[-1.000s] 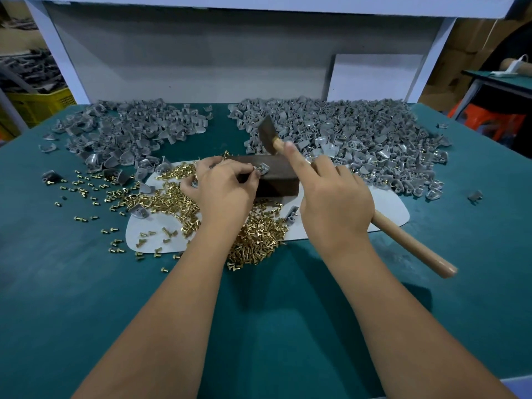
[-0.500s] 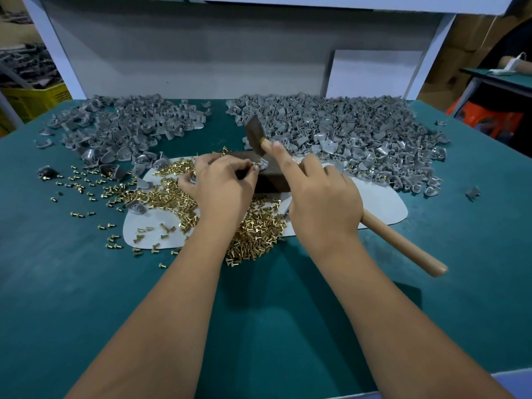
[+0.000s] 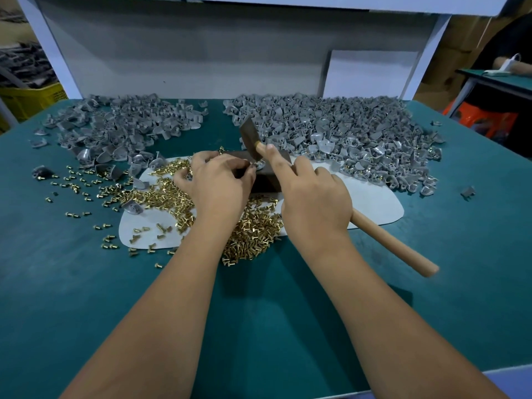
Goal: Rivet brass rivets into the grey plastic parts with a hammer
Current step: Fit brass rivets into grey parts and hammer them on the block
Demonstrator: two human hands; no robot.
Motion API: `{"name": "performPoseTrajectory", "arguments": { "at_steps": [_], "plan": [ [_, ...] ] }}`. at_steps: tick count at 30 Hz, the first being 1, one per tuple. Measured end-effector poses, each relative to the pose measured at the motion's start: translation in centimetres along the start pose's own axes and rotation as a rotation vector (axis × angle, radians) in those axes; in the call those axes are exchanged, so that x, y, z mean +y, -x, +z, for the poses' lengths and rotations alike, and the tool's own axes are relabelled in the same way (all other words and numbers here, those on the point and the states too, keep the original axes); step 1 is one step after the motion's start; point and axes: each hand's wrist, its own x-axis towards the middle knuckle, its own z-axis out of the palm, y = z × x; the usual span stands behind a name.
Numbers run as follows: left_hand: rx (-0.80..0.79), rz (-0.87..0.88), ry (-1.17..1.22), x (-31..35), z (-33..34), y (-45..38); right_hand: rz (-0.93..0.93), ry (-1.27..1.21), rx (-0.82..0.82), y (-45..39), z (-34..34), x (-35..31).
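the part [image 3: 257, 166] under work sits on the dark block [image 3: 269, 180] at the middle of the table, just beyond the left fingertips and directly below the hammer [image 3: 250, 136] head; it is small and mostly covered, so whether a rivet is seated in it cannot be told. the left hand [image 3: 218, 185] has its fingers curled together, pinching the part against the block. the right hand [image 3: 313, 197] grips the wooden handle close to the head, fingers wrapped, index finger laid straight along the handle toward the head. the hammer's long axis runs from lower right, the free handle end over the table, up and left to the head, which points away from the person and stands raised a little above the part. risk, as judged: the left fingertips lie just beside the strike point, so a blow landing off line would catch them; a glancing hit could also tip the rivet, bend it or flick the part off the block. loose rivets [image 3: 253, 231] heaped on the white mat [image 3: 371, 197] touch the block's near side and could creep under it. grey piles [image 3: 345, 131] lie beyond, left and right.
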Motion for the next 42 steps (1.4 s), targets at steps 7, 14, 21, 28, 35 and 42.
{"name": "performPoseTrajectory", "arguments": {
  "at_steps": [7,14,21,28,35,42],
  "plan": [
    [0.004,-0.02,0.031,-0.1,0.3,-0.2,-0.005,-0.009,-0.088,0.1,-0.2,0.2],
    [0.065,0.0,0.075,0.0,0.3,0.2,0.143,-0.192,-0.03,-0.7,-0.7,0.6],
    [0.032,0.009,0.049,0.0,0.2,0.2,0.072,-0.083,-0.058,-0.8,-0.9,0.3],
    [0.02,0.003,0.059,-0.1,0.1,0.2,0.072,0.024,-0.085,-0.9,-1.2,0.0],
    [0.037,0.031,0.073,0.0,0.2,0.1,0.063,0.052,-0.103,-0.9,-1.0,0.1],
    [0.027,-0.033,0.091,0.3,0.0,0.1,0.105,-0.107,-0.04,-0.9,-0.5,0.9]
  ]
}}
